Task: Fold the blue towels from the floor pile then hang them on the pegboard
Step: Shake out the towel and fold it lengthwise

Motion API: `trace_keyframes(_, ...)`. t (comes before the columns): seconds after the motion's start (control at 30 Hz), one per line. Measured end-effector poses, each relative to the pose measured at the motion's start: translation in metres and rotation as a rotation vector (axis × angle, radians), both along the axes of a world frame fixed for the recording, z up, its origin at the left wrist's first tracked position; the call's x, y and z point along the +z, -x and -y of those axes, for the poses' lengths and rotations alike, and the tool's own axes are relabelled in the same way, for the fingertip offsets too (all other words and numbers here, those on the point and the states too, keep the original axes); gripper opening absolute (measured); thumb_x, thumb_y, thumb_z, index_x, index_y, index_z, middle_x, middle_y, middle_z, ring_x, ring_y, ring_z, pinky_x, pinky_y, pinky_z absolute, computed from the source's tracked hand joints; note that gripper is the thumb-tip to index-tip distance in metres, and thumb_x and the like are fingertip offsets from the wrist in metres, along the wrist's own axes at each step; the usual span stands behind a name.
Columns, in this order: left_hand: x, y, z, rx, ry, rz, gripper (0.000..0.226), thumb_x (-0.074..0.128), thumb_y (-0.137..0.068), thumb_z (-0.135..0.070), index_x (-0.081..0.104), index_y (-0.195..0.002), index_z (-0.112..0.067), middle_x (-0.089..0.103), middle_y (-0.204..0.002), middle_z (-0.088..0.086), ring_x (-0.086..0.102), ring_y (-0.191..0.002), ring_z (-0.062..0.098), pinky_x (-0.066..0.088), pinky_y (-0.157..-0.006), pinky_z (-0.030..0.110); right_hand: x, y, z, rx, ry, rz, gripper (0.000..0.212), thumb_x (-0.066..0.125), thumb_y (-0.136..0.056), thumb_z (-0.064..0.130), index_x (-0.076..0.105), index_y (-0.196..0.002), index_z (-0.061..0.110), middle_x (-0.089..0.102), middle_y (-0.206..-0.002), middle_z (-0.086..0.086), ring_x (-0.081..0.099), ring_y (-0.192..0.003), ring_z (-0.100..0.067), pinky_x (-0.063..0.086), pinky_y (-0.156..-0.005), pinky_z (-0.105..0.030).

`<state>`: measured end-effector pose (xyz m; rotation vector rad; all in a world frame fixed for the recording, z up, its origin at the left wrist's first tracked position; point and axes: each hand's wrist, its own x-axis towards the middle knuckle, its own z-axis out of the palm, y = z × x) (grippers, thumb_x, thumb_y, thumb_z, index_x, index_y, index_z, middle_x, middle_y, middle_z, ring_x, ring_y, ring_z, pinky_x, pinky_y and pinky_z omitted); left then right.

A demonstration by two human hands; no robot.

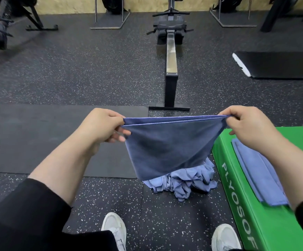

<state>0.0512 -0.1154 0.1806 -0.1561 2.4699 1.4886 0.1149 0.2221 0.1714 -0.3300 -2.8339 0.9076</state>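
A blue towel (pixel 167 147), doubled over, hangs in the air above the floor pile (pixel 185 182), its top corners pinched by the fingers of the left hand (pixel 103 125) and right hand (pixel 250 124). Folding is midway. Next likely comes another fold, then laying it on the folded towels (pixel 255 171) on the green box (pixel 237 196).

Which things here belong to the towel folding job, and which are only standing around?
Belong to the job:
left hand and right hand, pinching the held towel
crumpled towel pile on the floor
folded towels on the green box

Only standing around:
rowing machine
black mat
black bench
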Motion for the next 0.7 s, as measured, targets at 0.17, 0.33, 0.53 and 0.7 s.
trace_keyframes(0.17, -0.002, 0.001, 0.009, -0.143, 0.117, -0.104, 0.022, 0.062, -0.081, -0.013, 0.080, -0.090, -0.022, 0.078, -0.084, 0.006, 0.070, -0.079, 0.016, 0.051, -0.075, 0.033, 0.007, -0.004, -0.003, -0.016, 0.008, -0.015, 0.028, 0.052, -0.086, 0.007, 0.074, -0.083, 0.025, 0.069, -0.069, 0.006, 0.067, -0.075, -0.023, 0.057, -0.076, -0.041)
trace_keyframes(0.33, -0.001, -0.004, 0.004, -0.188, 0.519, -0.374, 0.010, 0.073, -0.085, -0.022, 0.072, -0.075, -0.026, 0.071, -0.070, -0.004, 0.066, -0.071, 0.018, 0.048, -0.063, 0.030, 0.010, -0.009, -0.004, -0.011, 0.009, -0.015, 0.026, 0.056, -0.087, 0.010, 0.073, -0.079, 0.027, 0.067, -0.062, 0.009, 0.065, -0.071, -0.022, 0.050, -0.068, -0.033)
trace_keyframes(0.53, 0.013, -0.003, 0.011, -0.104, 0.490, -0.518, 0.026, 0.067, -0.092, -0.032, 0.067, -0.069, -0.021, 0.069, -0.062, -0.005, 0.067, -0.067, 0.017, 0.053, -0.069, 0.034, 0.023, -0.017, -0.010, -0.049, 0.058, -0.139, 0.027, 0.053, -0.085, 0.009, 0.074, -0.083, 0.026, 0.061, -0.053, 0.017, 0.049, -0.045, -0.006, 0.032, -0.052, -0.028)
trace_keyframes(0.7, 0.007, -0.003, 0.012, -0.170, 0.542, -0.475, 0.030, 0.067, -0.092, -0.035, 0.066, -0.066, -0.020, 0.068, -0.061, -0.002, 0.067, -0.064, 0.021, 0.056, -0.072, 0.039, 0.020, -0.021, -0.012, -0.042, 0.000, -0.104, 0.027, 0.054, -0.087, 0.009, 0.075, -0.085, 0.025, 0.057, -0.050, 0.021, 0.046, -0.044, 0.000, 0.028, -0.050, -0.028)
